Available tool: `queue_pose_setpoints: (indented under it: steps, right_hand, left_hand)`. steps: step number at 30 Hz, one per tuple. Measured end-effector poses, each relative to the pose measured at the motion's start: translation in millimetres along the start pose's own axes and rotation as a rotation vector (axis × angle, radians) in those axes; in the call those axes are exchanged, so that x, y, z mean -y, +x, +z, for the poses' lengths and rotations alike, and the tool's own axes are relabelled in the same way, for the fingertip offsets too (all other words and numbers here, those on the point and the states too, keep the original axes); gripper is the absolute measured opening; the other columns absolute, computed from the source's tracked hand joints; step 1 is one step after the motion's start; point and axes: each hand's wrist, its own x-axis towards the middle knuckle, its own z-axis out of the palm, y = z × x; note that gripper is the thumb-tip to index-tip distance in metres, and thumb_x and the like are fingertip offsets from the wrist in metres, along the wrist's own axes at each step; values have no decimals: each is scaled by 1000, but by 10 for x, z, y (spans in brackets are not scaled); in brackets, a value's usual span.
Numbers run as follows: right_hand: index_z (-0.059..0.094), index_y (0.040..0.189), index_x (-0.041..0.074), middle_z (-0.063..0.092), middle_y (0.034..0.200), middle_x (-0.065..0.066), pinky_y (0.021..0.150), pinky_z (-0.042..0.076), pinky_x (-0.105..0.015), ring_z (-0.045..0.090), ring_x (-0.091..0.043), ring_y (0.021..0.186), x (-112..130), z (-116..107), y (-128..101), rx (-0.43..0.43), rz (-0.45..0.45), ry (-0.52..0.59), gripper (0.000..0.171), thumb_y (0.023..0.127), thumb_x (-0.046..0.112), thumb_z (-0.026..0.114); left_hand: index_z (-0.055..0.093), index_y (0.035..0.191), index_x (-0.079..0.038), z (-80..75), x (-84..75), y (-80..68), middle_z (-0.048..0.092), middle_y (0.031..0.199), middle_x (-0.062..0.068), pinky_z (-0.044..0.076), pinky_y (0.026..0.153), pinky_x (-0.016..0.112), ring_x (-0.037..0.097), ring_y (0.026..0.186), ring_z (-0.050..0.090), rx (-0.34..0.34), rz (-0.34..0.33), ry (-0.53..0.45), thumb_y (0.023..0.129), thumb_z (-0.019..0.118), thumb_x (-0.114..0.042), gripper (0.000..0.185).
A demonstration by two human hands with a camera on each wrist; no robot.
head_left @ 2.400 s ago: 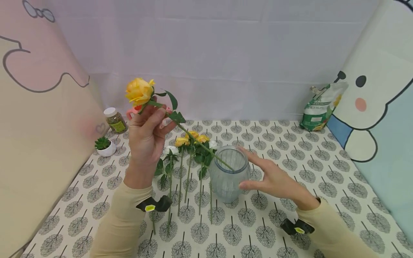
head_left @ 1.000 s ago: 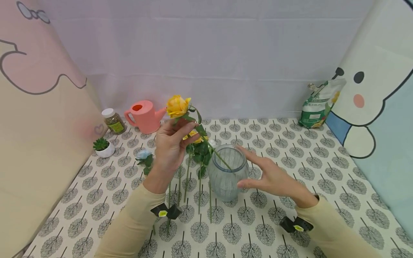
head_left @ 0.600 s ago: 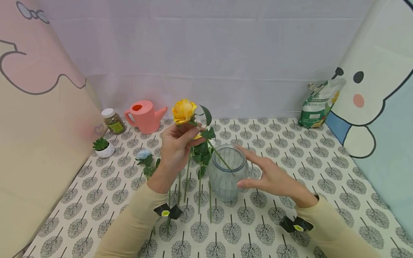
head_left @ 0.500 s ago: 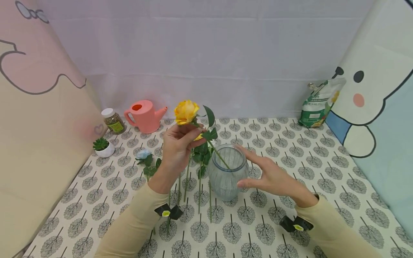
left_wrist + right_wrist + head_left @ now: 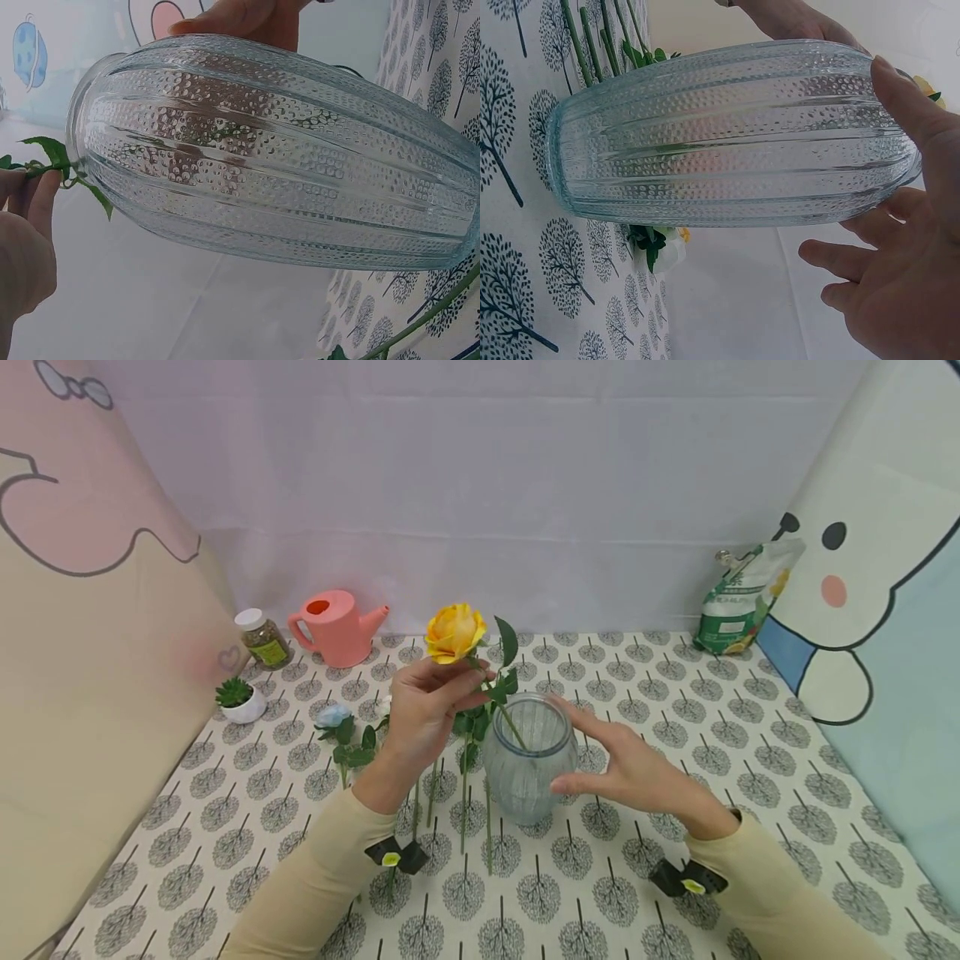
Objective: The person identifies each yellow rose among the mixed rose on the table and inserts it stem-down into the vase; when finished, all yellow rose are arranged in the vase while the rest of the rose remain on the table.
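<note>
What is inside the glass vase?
Inside the glass vase is the lower stem of the yellow rose that the left hand pinches. The ribbed glass blurs the stem's tip. No water shows.

Head view from above over the table; both wrist views close, sideways, sharing the vase.

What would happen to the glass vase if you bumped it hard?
The glass vase would probably tip: it stands tall on a narrow base, and the right hand only touches its side. It looks breakable, and its rounded ribbed body might roll.
</note>
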Motion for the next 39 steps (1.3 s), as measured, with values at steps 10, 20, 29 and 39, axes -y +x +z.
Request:
queue_pose_setpoints:
  steps: [10, 20, 29, 39]
  right_hand:
    - [22, 161, 24, 29, 161, -8, 115, 14, -66, 29, -35, 146, 6, -8, 1, 1, 8, 9, 96, 85, 26, 82]
    - [22, 161, 22, 27, 162, -8, 115, 16, -65, 28, -35, 146, 22, -13, -2, 5, 20, 8, 96, 85, 27, 82]
    - [22, 160, 16, 27, 162, -8, 116, 18, -63, 28, -34, 146, 25, -7, -4, 9, 24, 4, 97, 85, 28, 82]
    - [22, 160, 14, 26, 162, -10, 117, 17, -61, 27, -34, 146, 41, -11, -6, 11, 31, -2, 97, 85, 28, 81]
  left_hand:
    - [78, 100, -10, 0, 69, -29, 73, 95, 9, 60, 75, 36, 21, 87, 73, 31, 6, 1, 87, 50, 25, 47]
    - [77, 104, -14, 11, 102, -54, 74, 94, 6, 60, 83, 36, 18, 87, 72, 46, 34, 113, 84, 56, 21, 46]
    - [78, 103, -18, -5, 112, -67, 75, 96, 4, 57, 91, 41, 18, 89, 73, 1, 21, 248, 83, 64, 18, 44]
    - [78, 98, -21, -14, 139, -73, 75, 97, 2, 59, 87, 37, 17, 88, 73, -49, -48, 288, 82, 65, 21, 47]
